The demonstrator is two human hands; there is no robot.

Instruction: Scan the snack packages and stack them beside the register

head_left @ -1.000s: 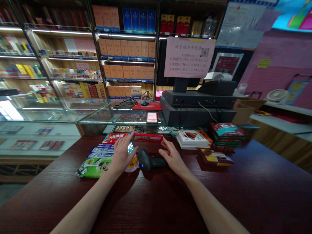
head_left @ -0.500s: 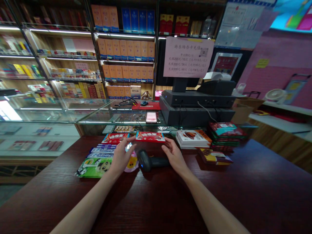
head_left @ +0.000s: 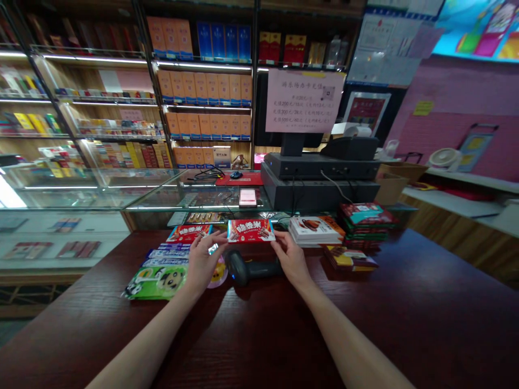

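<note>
A red chocolate bar packet with white lettering is held up by its two ends, its front tilted toward me. My left hand pinches its left end; a small shiny patch shows among those fingers. At the other end, the fingers and thumb of my right hand are closed on the packet. Just below lies a black barcode scanner on the dark wooden counter. Partly behind my left hand are a round yellow item in clear wrapping, a green panda packet, blue-purple packets and another red packet.
White boxes, a stack of red and green packets and brown-yellow packets lie to the right. Behind the counter stand a glass display case and a black cash register; shelves of boxed goods line the wall.
The red packet has been tipped up, so more of its front faces me. Both hands keep hold of its ends. The camera view has shifted slightly.
</note>
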